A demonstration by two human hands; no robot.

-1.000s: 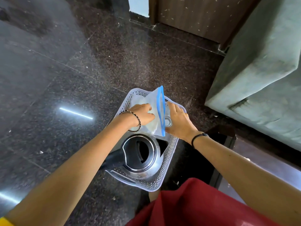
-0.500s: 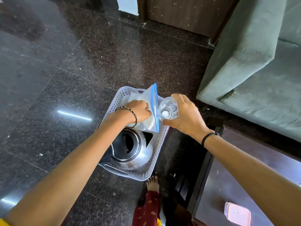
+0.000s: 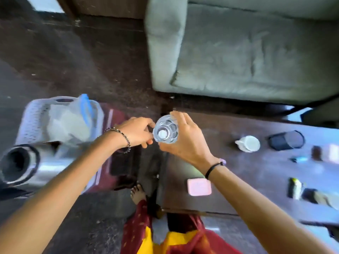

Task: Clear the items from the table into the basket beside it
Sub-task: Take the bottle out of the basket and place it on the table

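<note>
My right grip (image 3: 185, 142) holds the glass (image 3: 166, 132), left hand (image 3: 136, 132) loosely curled beside it; a one-handed, slick hold could let it slip and shatter.

Clear glass (image 3: 166, 132), pink box (image 3: 199, 186), seemingly white perforated basket (image 3: 34, 118).

- The basket (image 3: 34, 116) is sitting on the floor at 9 o'clock, beside the table (image 3: 256, 173).
- A bag (image 3: 73, 121) and a kettle (image 3: 23, 162) are lying in the basket, the kettle nearer.
- The glass (image 3: 166, 130) is hanging at the centre, between both hands.
- A box (image 3: 199, 186), a cup (image 3: 248, 143) and a holder (image 3: 286, 140) are lying on the table toward 3 o'clock.
- The sofa (image 3: 247, 52) is standing behind the table at 1 o'clock.
</note>
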